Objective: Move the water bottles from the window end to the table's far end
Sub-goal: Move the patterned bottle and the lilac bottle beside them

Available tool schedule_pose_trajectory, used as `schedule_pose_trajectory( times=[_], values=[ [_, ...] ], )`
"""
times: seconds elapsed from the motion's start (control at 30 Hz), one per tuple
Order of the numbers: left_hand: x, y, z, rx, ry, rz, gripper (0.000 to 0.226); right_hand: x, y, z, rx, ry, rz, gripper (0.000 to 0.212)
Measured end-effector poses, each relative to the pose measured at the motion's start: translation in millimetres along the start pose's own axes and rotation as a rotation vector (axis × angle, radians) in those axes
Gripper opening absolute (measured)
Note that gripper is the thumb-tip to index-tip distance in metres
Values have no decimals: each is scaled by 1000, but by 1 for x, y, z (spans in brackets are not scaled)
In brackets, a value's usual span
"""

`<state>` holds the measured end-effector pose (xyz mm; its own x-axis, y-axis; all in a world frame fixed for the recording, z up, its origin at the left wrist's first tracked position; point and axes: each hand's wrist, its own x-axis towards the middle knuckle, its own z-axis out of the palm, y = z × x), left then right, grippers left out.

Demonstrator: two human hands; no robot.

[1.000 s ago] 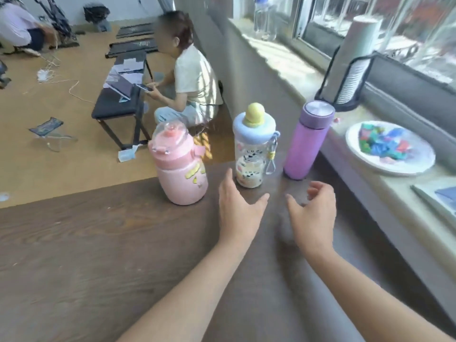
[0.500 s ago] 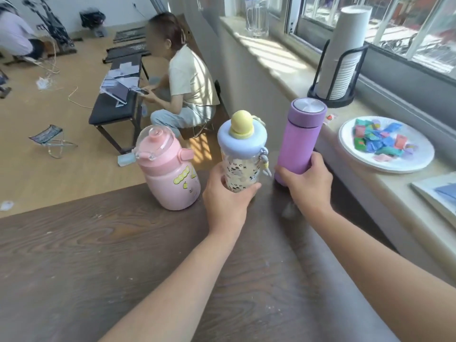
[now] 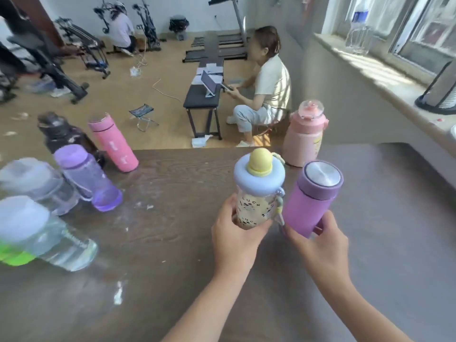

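Note:
My left hand (image 3: 235, 239) grips a clear patterned bottle (image 3: 256, 191) with a blue lid and yellow knob, lifted above the dark wooden table (image 3: 172, 243). My right hand (image 3: 320, 245) holds a purple flask (image 3: 309, 199) with a metal cap beside it, also off the table. A pink round bottle (image 3: 304, 138) stands alone at the table's edge near the window side. At the left end stand several bottles: a pink flask (image 3: 114, 144), a black one (image 3: 61, 135), a violet clear one (image 3: 87, 177) and two blurred clear ones (image 3: 42, 230).
A window sill (image 3: 385, 82) runs along the right with a cup holder (image 3: 441, 92) and a clear bottle (image 3: 357, 28). Beyond the table a person (image 3: 266, 87) sits by a black bench (image 3: 204, 99). Exercise gear lines the far wall.
Both hands closed on the two bottles, lifted them and carried them leftward. The view swung left, bringing the group of bottles at the left end into sight. The pink round bottle stayed put.

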<state>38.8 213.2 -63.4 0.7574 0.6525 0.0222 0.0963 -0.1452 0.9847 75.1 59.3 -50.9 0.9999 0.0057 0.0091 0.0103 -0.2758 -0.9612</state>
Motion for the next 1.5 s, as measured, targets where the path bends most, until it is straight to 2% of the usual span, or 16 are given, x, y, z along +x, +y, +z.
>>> schedule_pose_trajectory(
  times=[0.2, 0.33, 0.47, 0.63, 0.87, 1.17, 1.33, 1.43, 1.5],
  values=[
    [-41, -27, -187, 55, 169, -16, 56, -134, -38, 130, 56, -239, -11, 38],
    [-65, -53, -293, 99, 340, -28, 61, -203, -54, 201, 55, -382, -10, 39],
    [-79, -78, -377, 111, 491, -68, 60, -251, -60, 257, -14, -472, -53, 45],
    [-72, -92, -446, 64, 569, -71, 58, -285, -67, 308, -94, -567, -105, 47],
    [-52, -113, -490, 64, 557, -118, 54, -295, -70, 344, -165, -594, -137, 50],
    [-42, -133, -497, 14, 548, -134, 51, -296, -64, 348, -158, -605, -147, 50],
    [-36, -133, -492, 12, 530, -125, 56, -295, -62, 349, -170, -627, -204, 60],
    [-46, -124, -481, -54, 529, -133, 67, -291, -57, 348, -189, -684, -213, 71],
    [-71, -118, -463, 28, 646, -138, 62, -286, -52, 342, -194, -755, -185, 84]
  ],
)
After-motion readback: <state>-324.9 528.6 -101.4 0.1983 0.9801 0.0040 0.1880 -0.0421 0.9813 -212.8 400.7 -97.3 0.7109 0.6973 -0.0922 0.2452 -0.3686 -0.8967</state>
